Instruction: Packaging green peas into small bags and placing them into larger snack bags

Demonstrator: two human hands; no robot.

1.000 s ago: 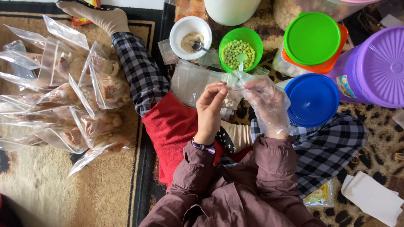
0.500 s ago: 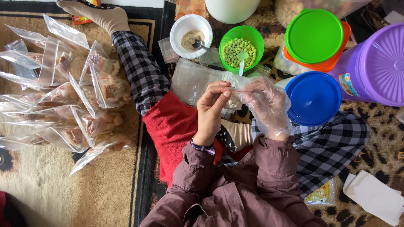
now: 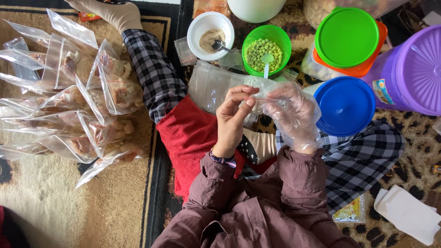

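Small clear plastic bag (image 3: 268, 89): pinched between bare left hand (image 3: 233, 117) and plastic-gloved right hand (image 3: 294, 115), above the lap, long axis running left-right; round green bowl of peas (image 3: 266, 48) just beyond.

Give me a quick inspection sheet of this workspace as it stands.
Surface: patterned rug and leopard-print mat.
Job's things: small clear bag, pinched between both hands.
Clutter: pile of filled bags; green bowl of peas with spoon; white bowl; blue lid; purple tub; green-lidded orange tub.
Grips: left hand bare; right hand in clear glove.
Cables: nothing seen.
Surroundings: red cloth on lap, white paper.
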